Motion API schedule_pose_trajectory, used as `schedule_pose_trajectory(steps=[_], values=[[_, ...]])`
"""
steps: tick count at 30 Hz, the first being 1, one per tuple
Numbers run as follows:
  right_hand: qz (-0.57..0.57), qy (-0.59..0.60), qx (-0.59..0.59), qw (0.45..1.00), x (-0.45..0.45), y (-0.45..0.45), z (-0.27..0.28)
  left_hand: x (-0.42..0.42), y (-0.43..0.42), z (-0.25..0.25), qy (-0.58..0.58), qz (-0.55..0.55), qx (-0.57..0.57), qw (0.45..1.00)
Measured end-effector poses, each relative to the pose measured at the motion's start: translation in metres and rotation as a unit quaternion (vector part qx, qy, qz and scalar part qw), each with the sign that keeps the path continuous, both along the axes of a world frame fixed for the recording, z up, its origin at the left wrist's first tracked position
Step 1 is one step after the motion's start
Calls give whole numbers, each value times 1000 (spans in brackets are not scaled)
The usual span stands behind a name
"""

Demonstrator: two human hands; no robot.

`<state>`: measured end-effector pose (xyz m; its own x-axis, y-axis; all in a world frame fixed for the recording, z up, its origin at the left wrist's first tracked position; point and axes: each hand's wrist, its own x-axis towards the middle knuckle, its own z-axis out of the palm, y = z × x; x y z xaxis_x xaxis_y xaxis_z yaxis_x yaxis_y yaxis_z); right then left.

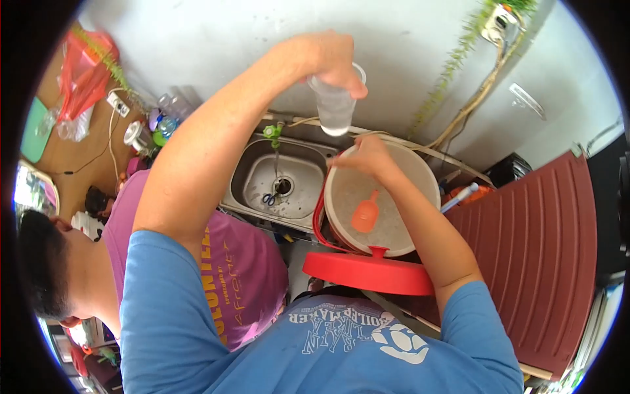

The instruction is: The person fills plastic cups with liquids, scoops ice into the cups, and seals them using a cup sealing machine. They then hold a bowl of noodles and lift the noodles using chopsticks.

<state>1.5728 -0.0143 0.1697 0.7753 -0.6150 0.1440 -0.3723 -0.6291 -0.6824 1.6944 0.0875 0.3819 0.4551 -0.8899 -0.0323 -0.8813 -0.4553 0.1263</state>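
My left hand is raised near the wall and grips a clear plastic cup from above by its rim. The cup hangs upright, with what looks like clear liquid in it. Lower down, my right hand is over the far left rim of a large round bucket, fingers apart and holding nothing visible; whether it touches the rim I cannot tell. Inside the bucket lies an orange scoop. A red lid with a knob stands on edge against the bucket's near side.
Left of the bucket is a steel sink with a green-handled tap and scissors in its basin. A person in a purple shirt stands close at my left. A ribbed maroon panel is at right.
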Motion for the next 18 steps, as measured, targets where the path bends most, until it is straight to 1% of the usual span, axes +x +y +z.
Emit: schedule_pose_trajectory(steps=[1,2,3,4,5,6,8,9,10,11,12,13,15,16,17,18], values=[[111,142,35,983,14,-1,-15,8,6,4,2,10,1,1000],[218,280,66,932,28,-1,-32,15,12,8,-30,16,1,999],[228,283,66,929,42,8,-49,22,19,11,-62,22,5,998],[270,296,28,916,58,23,-68,28,25,18,-59,32,9,998],[311,306,-12,900,76,37,-84,34,30,26,-63,53,53,995],[323,305,-14,896,97,46,-104,41,34,31,-67,76,95,990],[305,357,72,880,137,64,-152,57,41,29,-65,100,106,987],[288,380,75,876,159,68,-174,66,43,26,-65,111,114,985],[300,376,77,873,180,69,-198,74,46,23,-67,120,122,983],[220,361,150,894,201,67,-221,79,50,19,-68,129,119,982],[137,342,222,903,221,66,-243,84,53,16,-71,136,115,981],[149,337,225,902,238,68,-261,88,58,12,-74,145,111,980],[6,310,274,910,264,72,-300,94,66,5,-76,156,102,980],[12,311,276,910,280,73,-327,99,69,2,-77,161,106,978],[-26,265,339,902,297,72,-356,102,73,-1,-82,163,104,978],[-67,218,398,889,301,74,-360,107,74,-6,-85,165,99,978]])
